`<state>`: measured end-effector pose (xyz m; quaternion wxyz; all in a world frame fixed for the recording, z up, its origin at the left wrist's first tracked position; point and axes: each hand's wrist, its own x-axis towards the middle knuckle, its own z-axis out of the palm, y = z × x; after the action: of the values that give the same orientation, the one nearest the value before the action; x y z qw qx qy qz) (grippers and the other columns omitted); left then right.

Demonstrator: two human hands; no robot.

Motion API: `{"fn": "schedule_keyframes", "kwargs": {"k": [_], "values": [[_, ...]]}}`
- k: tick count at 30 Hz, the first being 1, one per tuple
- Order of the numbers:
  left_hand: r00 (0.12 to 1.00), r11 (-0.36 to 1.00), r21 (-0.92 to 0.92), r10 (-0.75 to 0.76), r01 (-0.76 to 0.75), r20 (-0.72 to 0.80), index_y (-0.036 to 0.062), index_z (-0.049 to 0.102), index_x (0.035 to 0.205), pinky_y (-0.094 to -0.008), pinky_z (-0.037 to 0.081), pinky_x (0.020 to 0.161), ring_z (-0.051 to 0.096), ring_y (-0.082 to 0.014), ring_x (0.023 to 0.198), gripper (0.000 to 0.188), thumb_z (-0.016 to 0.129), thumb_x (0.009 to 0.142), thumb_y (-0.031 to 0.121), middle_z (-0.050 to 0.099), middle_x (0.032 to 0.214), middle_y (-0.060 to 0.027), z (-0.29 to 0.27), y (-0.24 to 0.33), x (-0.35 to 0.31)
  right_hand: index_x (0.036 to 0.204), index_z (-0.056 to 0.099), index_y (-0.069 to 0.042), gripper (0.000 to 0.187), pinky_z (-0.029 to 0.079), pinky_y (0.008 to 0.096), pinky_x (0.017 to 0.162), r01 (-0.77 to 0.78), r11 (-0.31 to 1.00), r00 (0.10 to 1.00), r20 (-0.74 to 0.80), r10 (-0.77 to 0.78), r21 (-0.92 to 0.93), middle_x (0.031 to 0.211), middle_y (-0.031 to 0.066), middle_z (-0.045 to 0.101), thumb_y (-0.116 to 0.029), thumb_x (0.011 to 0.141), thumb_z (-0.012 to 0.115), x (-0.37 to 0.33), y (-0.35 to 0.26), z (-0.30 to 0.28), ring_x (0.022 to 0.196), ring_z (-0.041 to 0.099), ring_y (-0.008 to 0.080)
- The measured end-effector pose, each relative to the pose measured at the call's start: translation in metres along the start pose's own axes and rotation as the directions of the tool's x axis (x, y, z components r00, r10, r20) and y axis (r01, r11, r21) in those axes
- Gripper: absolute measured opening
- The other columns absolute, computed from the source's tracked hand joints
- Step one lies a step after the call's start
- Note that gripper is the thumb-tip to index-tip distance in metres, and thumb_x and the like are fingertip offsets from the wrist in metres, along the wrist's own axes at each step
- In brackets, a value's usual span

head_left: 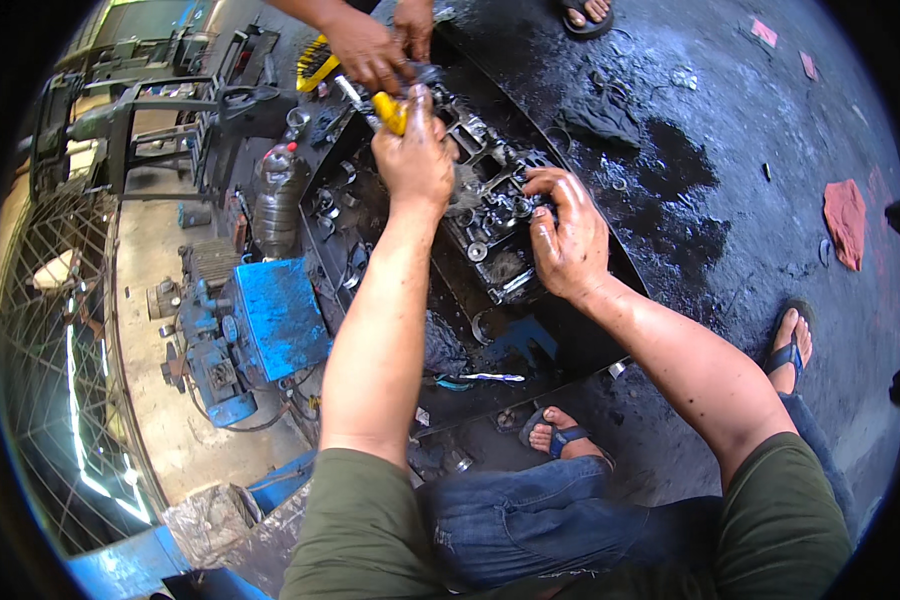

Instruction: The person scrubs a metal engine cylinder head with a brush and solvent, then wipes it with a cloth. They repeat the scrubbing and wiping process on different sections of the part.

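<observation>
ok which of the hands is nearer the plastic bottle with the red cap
Left. The left hand is to the right of the bottle, around a yellow handle; the right hand is farther right, at the side of the metal engine part.

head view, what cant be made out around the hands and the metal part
- Head view: the rest of the yellow object, covered by the left hand.
- Head view: the edge of the metal part behind the right hand.
- Head view: the co-worker's arms, cut off by the upper edge.
- Head view: small loose pieces, too small to identify.
</observation>
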<state>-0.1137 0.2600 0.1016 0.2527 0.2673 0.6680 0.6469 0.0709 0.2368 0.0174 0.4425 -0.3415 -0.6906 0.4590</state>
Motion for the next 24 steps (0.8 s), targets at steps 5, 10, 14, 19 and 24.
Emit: {"fn": "schedule_keyframes", "kwargs": {"k": [5, 10, 14, 19, 24], "values": [[0.988, 0.986, 0.075, 0.148, -0.152, 0.05, 0.012, 0.058, 0.087, -0.0267, 0.034, 0.042, 0.045, -0.0071, 0.047, 0.029, 0.073, 0.105, 0.029, 0.052, 0.065, 0.0044, 0.002, -0.007, -0.004, 0.104, 0.072, -0.007, 0.02, 0.054, 0.0467, 0.1, -0.084, 0.995, 0.996, 0.027, 0.083, 0.047, 0.112, 0.012, 0.077, -0.017, 0.089, 0.064, 0.002, -0.004, 0.0, 0.112, 0.069, 0.0364], [0.999, 0.999, -0.007, 0.036, -0.036, 0.014, 0.0128, 0.06, 0.091, -0.0263, 0.036, 0.042, 0.044, -0.0078, 0.046, 0.025, 0.071, 0.106, 0.031, 0.049, 0.063, 0.0048, 0.0, -0.006, 0.002, 0.107, 0.078, -0.012, 0.025, 0.055, 0.0441, 0.104, 0.025, 0.999, 1.0, 0.016, -0.024, -0.04, 0.114, 0.0077, 0.078, -0.029, 0.089, 0.074, 0.005, -0.002, 0.001, 0.116, 0.069, 0.0325], [0.994, 0.998, 0.0, 0.056, -0.056, 0.091, 0.0119, 0.06, 0.09, -0.027, 0.036, 0.045, 0.043, -0.0069, 0.048, 0.028, 0.067, 0.108, 0.033, 0.048, 0.063, 0.0044, -0.001, -0.005, -0.001, 0.101, 0.078, -0.013, 0.024, 0.056, 0.0435, 0.101, 0.057, 0.996, 0.998, -0.002, -0.057, -0.074, 0.112, 0.0056, 0.08, -0.033, 0.089, 0.078, 0.005, 0.0, 0.003, 0.114, 0.071, 0.0323], [0.98, 0.975, 0.104, 0.198, -0.195, -0.027, 0.0116, 0.057, 0.082, -0.0284, 0.037, 0.046, 0.042, -0.0084, 0.051, 0.034, 0.067, 0.108, 0.031, 0.044, 0.063, 0.0052, 0.005, -0.01, -0.008, 0.102, 0.08, -0.012, 0.026, 0.056, 0.0442, 0.102, 0.022, 0.998, 1.0, -0.001, -0.022, -0.064, 0.114, 0.005, 0.08, -0.035, 0.09, 0.077, 0.005, -0.001, 0.003, 0.116, 0.07, 0.0322], [0.963, 0.984, -0.093, 0.126, -0.152, -0.239, 0.0117, 0.055, 0.082, -0.0304, 0.045, 0.048, 0.047, -0.0094, 0.054, 0.037, 0.07, 0.106, 0.035, 0.046, 0.065, 0.0039, -0.012, 0.007, -0.013, 0.106, 0.079, -0.011, 0.028, 0.055, 0.0447, 0.102, 0.035, 0.997, 0.997, 0.069, -0.031, -0.068, 0.117, 0.0076, 0.079, -0.034, 0.091, 0.076, 0.006, 0.001, 0.0, 0.117, 0.069, 0.0336]]}}
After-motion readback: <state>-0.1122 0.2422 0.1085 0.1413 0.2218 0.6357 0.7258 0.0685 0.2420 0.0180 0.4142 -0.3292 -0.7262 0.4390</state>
